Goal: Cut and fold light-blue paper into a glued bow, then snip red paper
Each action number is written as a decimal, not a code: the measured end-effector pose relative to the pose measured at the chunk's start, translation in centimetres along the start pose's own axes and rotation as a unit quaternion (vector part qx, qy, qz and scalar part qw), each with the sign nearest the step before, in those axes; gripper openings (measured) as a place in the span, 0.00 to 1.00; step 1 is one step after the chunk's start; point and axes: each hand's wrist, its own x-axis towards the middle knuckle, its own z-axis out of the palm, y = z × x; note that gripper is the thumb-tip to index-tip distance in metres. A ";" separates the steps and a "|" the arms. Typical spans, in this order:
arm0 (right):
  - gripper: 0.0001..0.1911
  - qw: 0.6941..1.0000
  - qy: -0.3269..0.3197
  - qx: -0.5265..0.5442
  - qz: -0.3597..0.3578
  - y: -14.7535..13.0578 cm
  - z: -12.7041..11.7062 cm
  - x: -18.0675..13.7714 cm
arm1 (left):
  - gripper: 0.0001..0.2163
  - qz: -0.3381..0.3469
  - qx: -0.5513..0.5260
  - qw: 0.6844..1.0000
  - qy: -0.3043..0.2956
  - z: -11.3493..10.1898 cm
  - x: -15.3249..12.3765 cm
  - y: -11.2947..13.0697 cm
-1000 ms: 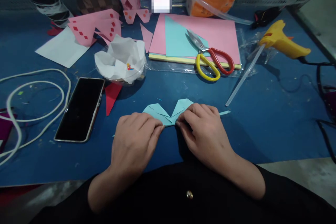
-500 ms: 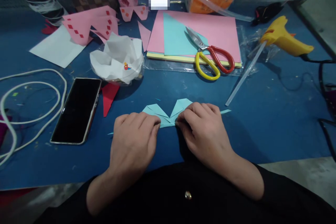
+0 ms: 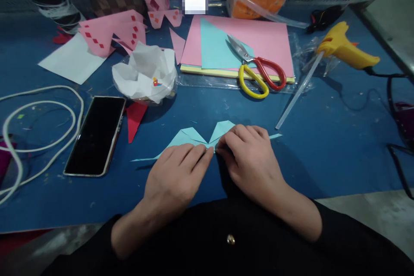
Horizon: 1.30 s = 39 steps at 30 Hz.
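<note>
A folded light-blue sheet of paper (image 3: 185,138) lies on the blue table before me, with two peaks and a V-shaped notch between them. My left hand (image 3: 181,172) is closed on its near edge, thumb and fingers together just left of the middle. Close beside it, my right hand (image 3: 250,155) pinches the same edge to the right of the notch. Thin pointed ends of the paper stick out past both hands. Part of the near edge is hidden under my fingers.
Red-and-yellow scissors (image 3: 254,79) rest on stacked coloured paper (image 3: 271,36). A yellow glue gun (image 3: 349,47) with a glue stick lies at right. At left are a phone (image 3: 95,136), a white cable (image 3: 76,108), a red paper scrap (image 3: 135,120) and a white paper-lined bowl (image 3: 144,71).
My left hand has slid right along the near edge toward the middle, baring more of the paper's left wing. The right hand has stayed nearly in place.
</note>
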 end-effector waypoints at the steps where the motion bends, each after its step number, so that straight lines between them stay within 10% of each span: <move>1: 0.07 1.000 -0.001 0.002 0.001 0.0 0.0 0.0 | 0.14 0.014 0.010 1.000 -0.005 -0.1 0.0 0.0; 39: 0.06 0.993 0.066 -0.065 0.079 5.9 -2.3 -2.6 | 0.20 0.036 0.058 0.996 -0.050 -0.3 0.2 0.6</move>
